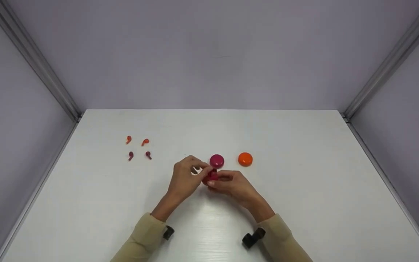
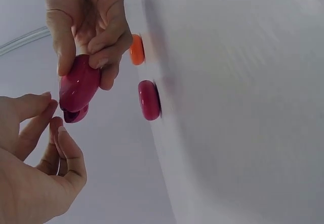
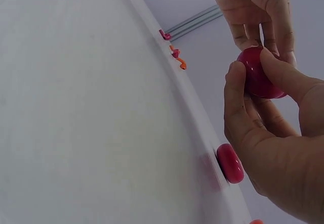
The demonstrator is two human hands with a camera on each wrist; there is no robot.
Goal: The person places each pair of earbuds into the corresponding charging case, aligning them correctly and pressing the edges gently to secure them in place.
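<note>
Two hands meet just in front of the magenta case [image 1: 216, 161] on the desk [image 1: 304, 203]. Right hand [image 1: 235, 185] pinches a magenta piece [image 1: 210, 177]; left hand [image 1: 186, 178], fingers loosely curled, touches it. Orange case [image 1: 245, 159] sits beside the magenta case.

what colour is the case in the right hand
Magenta, a deep pinkish red. The case held in the right hand shows best in the left wrist view.

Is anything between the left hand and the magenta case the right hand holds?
Nothing visible. The right hand grips the magenta case above the table, and the left hand sits right beside it with only open air between.
</note>
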